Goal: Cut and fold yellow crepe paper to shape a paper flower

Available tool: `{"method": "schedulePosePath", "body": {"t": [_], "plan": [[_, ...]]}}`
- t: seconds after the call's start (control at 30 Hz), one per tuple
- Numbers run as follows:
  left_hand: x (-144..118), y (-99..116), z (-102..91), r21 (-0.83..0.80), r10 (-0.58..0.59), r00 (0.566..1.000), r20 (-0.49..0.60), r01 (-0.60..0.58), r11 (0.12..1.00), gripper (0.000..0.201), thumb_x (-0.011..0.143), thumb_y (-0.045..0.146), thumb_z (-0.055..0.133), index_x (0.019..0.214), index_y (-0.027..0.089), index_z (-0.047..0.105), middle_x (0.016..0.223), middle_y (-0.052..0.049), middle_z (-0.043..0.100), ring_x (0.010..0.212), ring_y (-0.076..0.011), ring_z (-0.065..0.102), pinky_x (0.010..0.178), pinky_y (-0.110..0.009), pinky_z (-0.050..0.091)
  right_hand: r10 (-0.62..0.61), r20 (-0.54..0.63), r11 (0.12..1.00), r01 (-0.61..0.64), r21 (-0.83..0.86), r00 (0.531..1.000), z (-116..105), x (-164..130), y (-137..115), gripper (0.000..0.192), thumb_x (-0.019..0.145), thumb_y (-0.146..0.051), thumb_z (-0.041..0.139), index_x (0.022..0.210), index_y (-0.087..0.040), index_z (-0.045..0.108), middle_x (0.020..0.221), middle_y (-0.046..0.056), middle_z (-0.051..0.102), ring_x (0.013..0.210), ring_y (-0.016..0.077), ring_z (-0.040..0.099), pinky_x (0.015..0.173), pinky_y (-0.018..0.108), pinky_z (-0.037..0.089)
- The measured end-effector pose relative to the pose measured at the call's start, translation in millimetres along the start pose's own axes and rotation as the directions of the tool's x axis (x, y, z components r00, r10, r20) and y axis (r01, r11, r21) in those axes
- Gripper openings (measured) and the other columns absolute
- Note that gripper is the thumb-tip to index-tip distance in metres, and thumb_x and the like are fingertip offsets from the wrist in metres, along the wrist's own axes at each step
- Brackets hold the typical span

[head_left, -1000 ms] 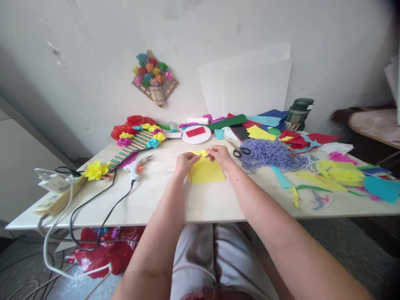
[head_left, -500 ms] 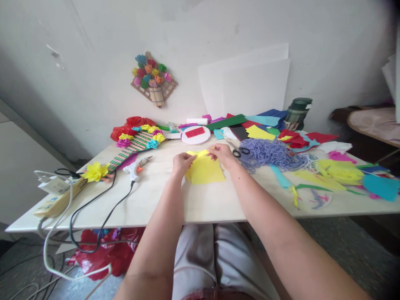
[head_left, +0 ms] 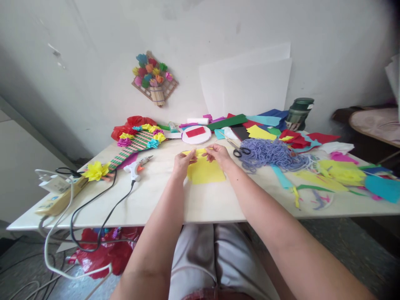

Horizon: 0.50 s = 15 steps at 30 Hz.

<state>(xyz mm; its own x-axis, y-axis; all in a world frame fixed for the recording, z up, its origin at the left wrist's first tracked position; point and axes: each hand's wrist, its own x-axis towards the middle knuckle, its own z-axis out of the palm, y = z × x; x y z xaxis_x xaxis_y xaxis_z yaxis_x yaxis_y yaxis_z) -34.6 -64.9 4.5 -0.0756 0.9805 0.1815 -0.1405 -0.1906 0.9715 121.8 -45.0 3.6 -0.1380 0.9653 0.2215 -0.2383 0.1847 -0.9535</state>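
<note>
A sheet of yellow crepe paper [head_left: 206,171] lies in front of me, its far edge folded into a narrow strip. My left hand [head_left: 185,161] pinches that folded edge at its left end, and my right hand [head_left: 218,155] pinches it at the right. Both hands are closed on the paper, thumbs towards each other. The near part of the sheet hangs flat against the white table. Beyond the hands sits a white oval disc [head_left: 187,138] with a red paper piece [head_left: 196,132] on it.
Black-handled scissors [head_left: 240,152] and tangled purple yarn [head_left: 271,154] lie to the right, with paper scraps [head_left: 340,171] farther over. On the left are a glue gun [head_left: 135,168], its cable, a flower-trimmed striped craft [head_left: 134,146] and a power strip [head_left: 59,202]. A green-lidded jar [head_left: 300,114] stands behind.
My fingers have shifted slightly along the folded edge, and the strip between them looks straighter and flatter. The rest of the table is the same; the view has moved a little.
</note>
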Motion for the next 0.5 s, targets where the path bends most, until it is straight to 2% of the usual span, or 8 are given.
{"method": "schedulePosePath", "body": {"t": [0.1, 0.2, 0.27, 0.4, 0.5], "plan": [[-0.1, 1.0, -0.4, 0.007, 0.004, 1.000, -0.004, -0.004, 1.000, 0.037, 0.054, 0.042, 0.069, 0.069, 0.010, 0.058, 0.056, -0.002, 0.055, 0.049, -0.0081, 0.051, 0.053, -0.023, 0.045, 0.023, 0.050, 0.999, -0.021, -0.035, 0.998, 1.8, -1.7, -0.5, 0.020, 0.064, -0.028, 0.063, 0.075, -0.015, 0.053, 0.062, 0.003, 0.066, 0.041, 0.0072, 0.052, 0.039, 0.017, 0.038], [-1.3, 3.2, -0.7, 0.088, 0.013, 1.000, -0.017, -0.012, 0.996, 0.036, 0.055, 0.043, 0.067, 0.065, 0.010, 0.057, 0.053, -0.001, 0.053, 0.046, -0.0077, 0.049, 0.048, -0.021, 0.042, 0.048, 0.100, 0.992, -0.036, -0.122, 0.994, 0.1, -4.3, -5.2, 0.017, 0.065, -0.027, 0.062, 0.072, -0.014, 0.054, 0.065, 0.004, 0.066, 0.044, 0.0078, 0.054, 0.039, 0.017, 0.038], [-2.5, 3.9, -0.5, 0.148, 0.027, 1.000, 0.012, -0.029, 0.989, 0.034, 0.056, 0.043, 0.067, 0.064, 0.011, 0.058, 0.051, 0.000, 0.053, 0.045, -0.0076, 0.048, 0.046, -0.021, 0.041, 0.063, 0.137, 0.979, -0.035, -0.202, 0.989, -1.6, -6.0, -8.2, 0.016, 0.065, -0.027, 0.061, 0.070, -0.014, 0.055, 0.065, 0.004, 0.065, 0.045, 0.0077, 0.054, 0.040, 0.017, 0.038], [-3.4, 2.8, 0.8, 0.250, 0.023, 0.996, 0.090, -0.045, 0.967, 0.030, 0.054, 0.039, 0.068, 0.059, 0.012, 0.057, 0.050, 0.000, 0.053, 0.043, -0.0075, 0.047, 0.045, -0.021, 0.039, 0.074, 0.265, 0.944, 0.018, -0.329, 0.961, -2.8, -8.2, -10.0, 0.019, 0.067, -0.032, 0.060, 0.067, -0.013, 0.057, 0.057, 0.002, 0.062, 0.041, 0.0056, 0.048, 0.041, 0.017, 0.037], [-1.7, 0.3, 1.0, 0.310, 0.004, 0.996, 0.094, -0.033, 0.950, 0.029, 0.053, 0.038, 0.069, 0.056, 0.012, 0.056, 0.049, -0.001, 0.054, 0.042, -0.0080, 0.047, 0.043, -0.021, 0.039, 0.067, 0.332, 0.905, 0.082, -0.417, 0.941, -0.9, -9.4, -10.2, 0.020, 0.068, -0.033, 0.058, 0.062, -0.013, 0.057, 0.049, -0.001, 0.058, 0.035, 0.0043, 0.041, 0.037, 0.017, 0.031]]}}
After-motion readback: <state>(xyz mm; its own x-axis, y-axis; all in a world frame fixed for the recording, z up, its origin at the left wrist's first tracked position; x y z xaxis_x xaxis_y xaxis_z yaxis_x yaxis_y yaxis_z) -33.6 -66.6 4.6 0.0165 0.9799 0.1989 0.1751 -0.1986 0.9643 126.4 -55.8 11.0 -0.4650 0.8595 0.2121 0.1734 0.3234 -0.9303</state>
